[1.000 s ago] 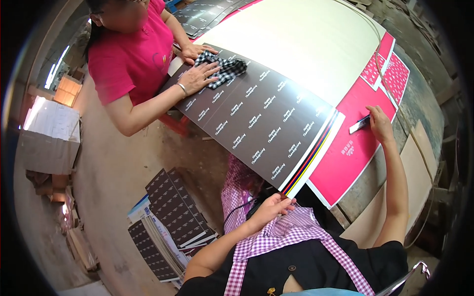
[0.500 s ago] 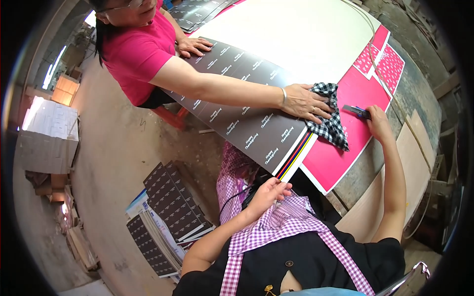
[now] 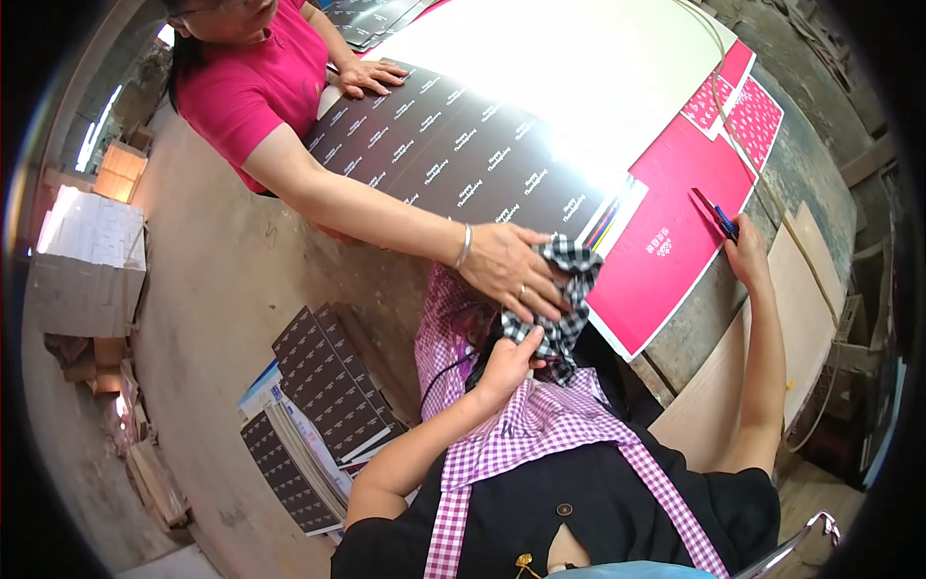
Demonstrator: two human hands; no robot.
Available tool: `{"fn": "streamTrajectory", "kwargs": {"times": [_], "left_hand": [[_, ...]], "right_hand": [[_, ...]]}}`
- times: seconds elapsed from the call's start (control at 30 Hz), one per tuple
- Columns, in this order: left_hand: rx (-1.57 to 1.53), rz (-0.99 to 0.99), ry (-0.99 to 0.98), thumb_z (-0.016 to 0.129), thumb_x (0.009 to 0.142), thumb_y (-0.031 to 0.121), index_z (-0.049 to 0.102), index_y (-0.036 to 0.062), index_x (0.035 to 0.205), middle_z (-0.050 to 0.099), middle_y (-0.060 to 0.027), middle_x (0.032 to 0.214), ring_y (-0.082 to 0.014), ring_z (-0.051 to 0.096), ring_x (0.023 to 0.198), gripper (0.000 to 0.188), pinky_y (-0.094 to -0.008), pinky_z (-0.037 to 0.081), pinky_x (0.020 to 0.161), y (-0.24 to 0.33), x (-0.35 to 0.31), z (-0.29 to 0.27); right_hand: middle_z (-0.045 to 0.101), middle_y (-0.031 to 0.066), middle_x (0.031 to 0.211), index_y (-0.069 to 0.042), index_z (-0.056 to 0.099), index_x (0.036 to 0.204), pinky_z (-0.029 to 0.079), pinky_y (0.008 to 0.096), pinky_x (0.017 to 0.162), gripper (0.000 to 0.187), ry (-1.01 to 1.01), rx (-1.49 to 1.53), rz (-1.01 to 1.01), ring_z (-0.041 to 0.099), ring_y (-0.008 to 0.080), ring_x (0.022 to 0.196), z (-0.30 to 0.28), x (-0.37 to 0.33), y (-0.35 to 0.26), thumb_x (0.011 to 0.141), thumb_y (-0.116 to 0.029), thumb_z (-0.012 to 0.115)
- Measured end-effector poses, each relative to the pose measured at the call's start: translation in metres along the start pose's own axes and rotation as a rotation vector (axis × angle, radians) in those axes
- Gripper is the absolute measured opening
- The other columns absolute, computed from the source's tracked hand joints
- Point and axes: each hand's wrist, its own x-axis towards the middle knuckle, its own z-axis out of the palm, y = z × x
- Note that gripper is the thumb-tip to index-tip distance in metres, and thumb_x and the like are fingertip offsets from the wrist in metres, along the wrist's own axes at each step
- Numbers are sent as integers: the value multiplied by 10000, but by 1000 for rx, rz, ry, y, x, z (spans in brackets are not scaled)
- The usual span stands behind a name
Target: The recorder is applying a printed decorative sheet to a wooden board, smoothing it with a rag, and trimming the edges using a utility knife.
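Note:
Near the table edge, my left hand [image 3: 509,369] pinches at the near corner of a dark grey printed sheet [image 3: 424,159]; a bunched cloth hides the held corner. My right hand [image 3: 748,255] grips a utility knife [image 3: 714,213] with a blue part, its tip pointing away over the pink sheet [image 3: 648,251]. Across from me, a co-worker's hand [image 3: 513,270] presses the black-and-white checked cloth [image 3: 577,280] against the sheet's corner, by my left thumb. The co-worker's other hand [image 3: 371,75] lies flat on the sheet's far end.
A large cream board [image 3: 550,68] covers the far table. Pink patterned pieces [image 3: 752,121] lie at right, under a thin bent strip [image 3: 728,106]. A wooden board [image 3: 709,391] stands by my right arm. Stacked printed sheets [image 3: 338,386] are on the floor at left.
The co-worker's hand has swept the checked cloth from the pink sheet toward me, down to my left hand. My right hand has turned the knife, whose tip now points farther away.

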Motion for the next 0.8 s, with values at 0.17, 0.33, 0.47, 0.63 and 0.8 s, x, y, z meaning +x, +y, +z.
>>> {"fn": "streamTrajectory", "kwargs": {"times": [0.17,0.33,0.47,0.63,0.8], "left_hand": [[91,87,-68,538,924,281,559,-10,996,640,-89,982,-114,610,819,301,-231,461,697,4,-3,6],[126,70,-57,538,922,261,546,-21,1010,637,-93,988,-111,608,816,296,-231,461,701,6,-3,8],[89,51,-45,532,926,271,553,-17,1002,638,-94,985,-104,608,803,299,-223,465,685,2,0,7],[0,65,-13,518,936,289,572,-18,990,646,-96,956,-102,612,766,317,-215,474,648,-2,4,6],[-14,120,51,506,945,257,593,-16,1009,661,-95,909,-117,630,744,293,-216,474,618,-7,8,8]], "right_hand": [[583,211,873,-4,498,984,445,419,751,267,23,48,46,569,380,861,8,-7,6,726,-19,566],[585,210,882,1,520,1021,454,412,759,287,57,109,12,573,376,868,19,-13,10,736,-20,552],[577,193,925,1,527,1017,453,403,773,266,108,50,-3,571,360,894,28,-17,19,760,-54,566],[572,177,950,-5,533,1016,453,396,784,275,97,18,25,567,350,900,25,-19,4,791,-140,616],[571,166,947,-25,547,1009,458,394,770,271,165,-34,-36,570,338,906,27,-22,-4,799,-175,629]]}}
